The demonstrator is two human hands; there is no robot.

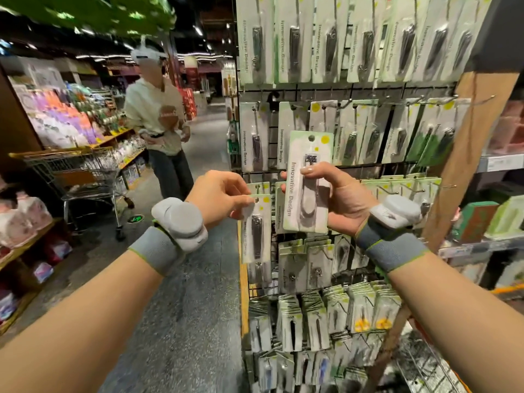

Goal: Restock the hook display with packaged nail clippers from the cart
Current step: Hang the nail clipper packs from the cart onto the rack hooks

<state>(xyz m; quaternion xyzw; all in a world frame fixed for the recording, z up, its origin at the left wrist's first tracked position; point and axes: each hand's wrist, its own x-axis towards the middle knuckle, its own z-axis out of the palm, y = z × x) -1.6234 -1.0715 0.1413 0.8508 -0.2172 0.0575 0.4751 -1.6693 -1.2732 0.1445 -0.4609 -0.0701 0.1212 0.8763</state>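
1. A packaged nail clipper (307, 184) is gripped upright by the right hand (338, 197), in front of the hook display (368, 89).
2. Another pack (256, 229) on the display's left edge is pinched at the top by the left hand (219, 195).
3. A shopping cart (82, 171) is parked back left, with another person (161, 129) just beside it.

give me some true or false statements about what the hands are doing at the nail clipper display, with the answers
1. The right hand grips a nail clipper pack printed "Innovative Design". True.
2. The left hand hangs open and idle. False: it pinches the top of another clipper pack at the hook display.
3. The pack in the right hand is already on a hook. False: it is held in front of the display, its hang hole free.
4. A shopping cart stands in the aisle to the left. True.
5. Both wrists are bare. False: each wears a grey band.
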